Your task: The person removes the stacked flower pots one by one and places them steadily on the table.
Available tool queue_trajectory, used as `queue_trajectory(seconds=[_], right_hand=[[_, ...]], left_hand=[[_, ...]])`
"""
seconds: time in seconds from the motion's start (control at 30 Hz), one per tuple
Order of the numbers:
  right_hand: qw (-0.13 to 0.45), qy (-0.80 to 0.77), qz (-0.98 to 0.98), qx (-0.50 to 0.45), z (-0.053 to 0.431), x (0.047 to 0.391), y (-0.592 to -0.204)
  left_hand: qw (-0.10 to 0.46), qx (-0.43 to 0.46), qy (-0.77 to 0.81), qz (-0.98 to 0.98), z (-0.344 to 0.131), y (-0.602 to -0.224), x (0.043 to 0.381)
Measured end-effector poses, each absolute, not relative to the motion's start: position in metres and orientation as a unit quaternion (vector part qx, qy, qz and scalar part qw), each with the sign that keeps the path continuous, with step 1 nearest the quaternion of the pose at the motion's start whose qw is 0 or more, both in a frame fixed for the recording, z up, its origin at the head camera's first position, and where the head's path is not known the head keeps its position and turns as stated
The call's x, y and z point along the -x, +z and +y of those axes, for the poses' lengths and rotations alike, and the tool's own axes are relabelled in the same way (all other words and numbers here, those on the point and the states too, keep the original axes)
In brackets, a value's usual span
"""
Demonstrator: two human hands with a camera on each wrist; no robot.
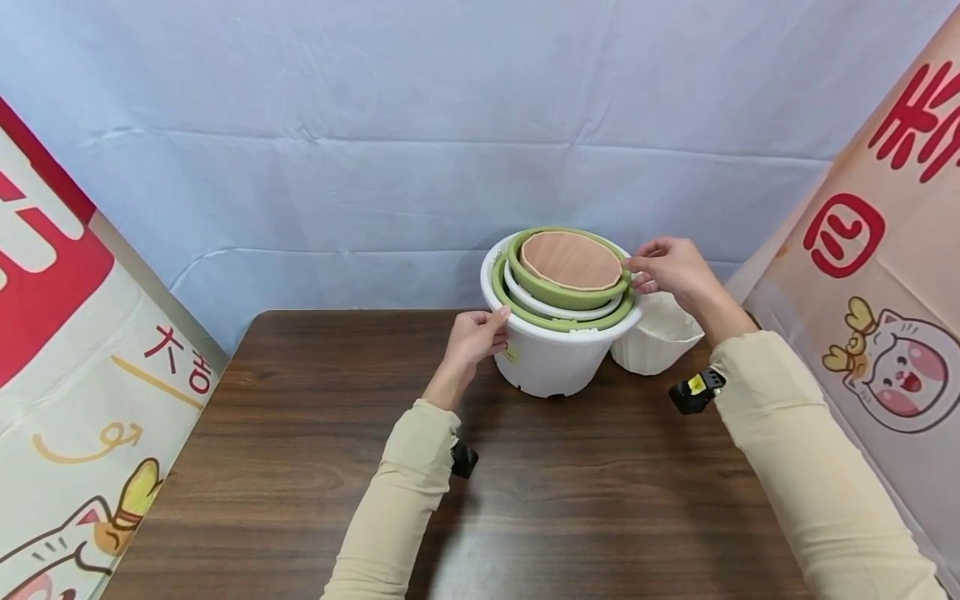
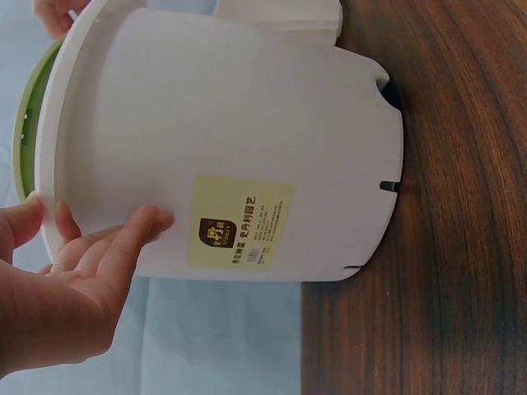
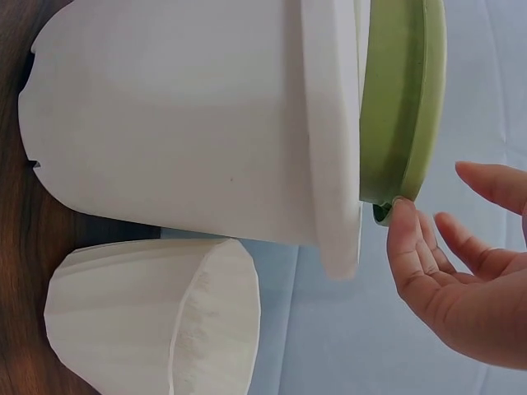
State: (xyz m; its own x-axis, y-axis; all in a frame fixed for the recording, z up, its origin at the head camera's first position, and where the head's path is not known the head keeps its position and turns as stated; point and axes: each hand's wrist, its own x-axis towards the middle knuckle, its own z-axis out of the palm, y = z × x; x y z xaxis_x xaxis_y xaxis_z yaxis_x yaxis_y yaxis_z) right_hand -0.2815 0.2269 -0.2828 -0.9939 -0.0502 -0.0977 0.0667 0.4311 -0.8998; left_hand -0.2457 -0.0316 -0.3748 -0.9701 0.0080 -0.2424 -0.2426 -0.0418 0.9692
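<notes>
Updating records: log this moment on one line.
left hand: grips rim of outer white pot; right hand: touches rim of upper green pot; cream pot: beside outer white pot

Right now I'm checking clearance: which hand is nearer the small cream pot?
The right hand: it is above the small cream pot, touching a green pot's rim. The left hand is farther, gripping the big white pot's rim on the opposite side.

White pot (image 1: 553, 364) upright, smaller green pots (image 1: 573, 297) nested inside
</notes>
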Motion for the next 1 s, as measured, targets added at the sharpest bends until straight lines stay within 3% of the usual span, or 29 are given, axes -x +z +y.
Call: queue_trajectory(seconds=[0.57, 1.0], right_hand=[[0.080, -0.463, 0.883, -0.027, 0.217, 0.290, -0.285], [0.051, -0.442, 0.895, -0.022, 0.209, 0.291, -0.293]], left_hand=[[0.081, 0.085, 0.722, 0.682, -0.032, -0.376, 0.246], [0.083, 0.089, 0.722, 0.682, -0.032, -0.375, 0.245]])
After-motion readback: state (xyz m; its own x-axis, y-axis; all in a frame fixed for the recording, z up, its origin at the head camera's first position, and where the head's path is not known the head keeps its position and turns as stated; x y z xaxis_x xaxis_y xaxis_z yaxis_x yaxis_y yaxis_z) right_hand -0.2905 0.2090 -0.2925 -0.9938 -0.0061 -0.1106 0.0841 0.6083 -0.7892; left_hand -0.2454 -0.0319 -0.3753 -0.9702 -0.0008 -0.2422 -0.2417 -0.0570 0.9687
